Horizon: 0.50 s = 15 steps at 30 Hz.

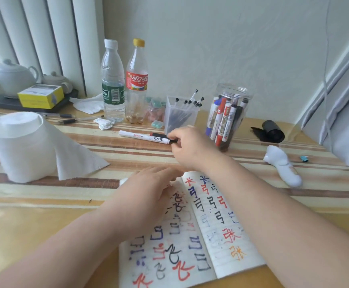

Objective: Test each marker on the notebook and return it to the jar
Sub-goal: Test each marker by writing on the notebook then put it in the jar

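While my left hand [148, 190] lies flat, fingers spread, on the open notebook [192, 235], my right hand [188, 146] pinches the black end of the white marker [146, 137] lying on the table [44, 215]. From that hand, the jar [229, 113] of markers stands near at two o'clock, upright.

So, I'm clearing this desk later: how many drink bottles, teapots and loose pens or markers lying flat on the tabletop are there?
Drink bottles: 2, the water bottle and the cola bottle
Teapots: 2, a large teapot and a small teapot
Loose pens or markers: 4, the white marker, a second marker behind it, two pens
Total: 8
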Tool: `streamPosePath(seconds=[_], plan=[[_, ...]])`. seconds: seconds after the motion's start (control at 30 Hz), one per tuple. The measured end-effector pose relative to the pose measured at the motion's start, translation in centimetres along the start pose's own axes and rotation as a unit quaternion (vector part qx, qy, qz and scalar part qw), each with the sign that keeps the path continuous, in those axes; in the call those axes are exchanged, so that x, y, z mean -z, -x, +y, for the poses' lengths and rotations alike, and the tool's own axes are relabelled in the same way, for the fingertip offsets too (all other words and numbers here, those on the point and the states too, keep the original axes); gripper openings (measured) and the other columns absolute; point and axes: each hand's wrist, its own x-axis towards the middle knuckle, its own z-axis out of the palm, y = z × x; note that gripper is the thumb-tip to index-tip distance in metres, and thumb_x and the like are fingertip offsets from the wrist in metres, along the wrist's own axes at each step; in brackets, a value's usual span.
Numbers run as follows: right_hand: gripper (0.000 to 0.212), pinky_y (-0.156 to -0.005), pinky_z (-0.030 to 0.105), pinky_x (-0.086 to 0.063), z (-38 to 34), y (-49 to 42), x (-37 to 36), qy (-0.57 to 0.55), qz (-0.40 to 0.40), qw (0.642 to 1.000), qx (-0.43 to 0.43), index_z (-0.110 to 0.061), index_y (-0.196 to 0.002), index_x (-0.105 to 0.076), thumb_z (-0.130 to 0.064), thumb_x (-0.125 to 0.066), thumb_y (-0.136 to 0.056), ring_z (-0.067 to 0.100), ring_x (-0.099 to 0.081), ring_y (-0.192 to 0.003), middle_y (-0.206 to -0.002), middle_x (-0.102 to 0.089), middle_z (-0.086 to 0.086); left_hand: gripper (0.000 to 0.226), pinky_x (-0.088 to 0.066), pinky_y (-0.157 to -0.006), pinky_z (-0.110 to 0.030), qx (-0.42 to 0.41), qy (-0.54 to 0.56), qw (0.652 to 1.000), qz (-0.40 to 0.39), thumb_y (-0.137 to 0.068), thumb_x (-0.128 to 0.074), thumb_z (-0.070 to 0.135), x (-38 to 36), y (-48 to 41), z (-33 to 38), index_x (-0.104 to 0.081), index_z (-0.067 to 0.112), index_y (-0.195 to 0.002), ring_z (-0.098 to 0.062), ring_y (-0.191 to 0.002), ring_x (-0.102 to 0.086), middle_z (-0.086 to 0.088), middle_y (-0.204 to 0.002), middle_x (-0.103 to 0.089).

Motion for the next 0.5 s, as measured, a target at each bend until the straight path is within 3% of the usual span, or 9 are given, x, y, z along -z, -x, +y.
streamPosePath(seconds=[0.1,0.23,0.37,0.5], plan=[[0.048,-0.105,0.041,-0.048,-1.0,-1.3,-1.7,0.019,-0.057,0.998,-0.006,-0.03,-0.145,-0.056,-0.021,-0.055,-0.097,0.027,-0.059,-0.124,-0.145,-0.051,0.008,0.038,-0.034,-0.098,-0.013,-0.014,-0.018,1.0,-0.021,-0.104,-0.047,0.02,0.2,0.0,-0.5,-0.062,0.034,-0.136,-0.002,-0.122,-0.05,0.02,-0.131,-0.06],[0.055,-0.102,0.041,-0.05,-1.7,-3.2,-2.6,0.037,-0.092,0.995,-0.026,-0.033,-0.148,-0.051,-0.018,-0.058,-0.095,0.03,-0.056,-0.129,-0.155,-0.045,0.008,0.044,-0.029,-0.089,-0.004,0.005,0.0,1.0,-0.02,-0.103,-0.047,0.017,0.4,0.0,-0.9,-0.057,0.036,-0.141,0.002,-0.12,-0.048,0.02,-0.134,-0.06],[0.048,-0.095,0.042,-0.056,-2.1,-4.2,-2.9,0.063,-0.058,0.996,-0.026,-0.027,-0.136,-0.063,-0.011,-0.061,-0.091,0.027,-0.062,-0.113,-0.136,-0.061,0.003,0.049,-0.03,-0.084,-0.003,0.009,0.016,0.999,-0.027,-0.102,-0.048,0.016,0.2,-0.1,-1.3,-0.051,0.039,-0.145,0.003,-0.114,-0.048,0.02,-0.127,-0.064],[0.025,-0.084,0.039,-0.058,-1.7,-4.0,-3.3,0.102,-0.082,0.99,-0.05,-0.019,-0.112,-0.072,-0.016,-0.056,-0.092,0.027,-0.065,-0.093,-0.111,-0.069,0.005,0.046,-0.035,-0.087,-0.014,0.012,0.032,0.999,-0.022,-0.101,-0.052,0.016,0.2,0.0,-1.4,-0.055,0.038,-0.141,0.003,-0.11,-0.05,0.018,-0.124,-0.067]])
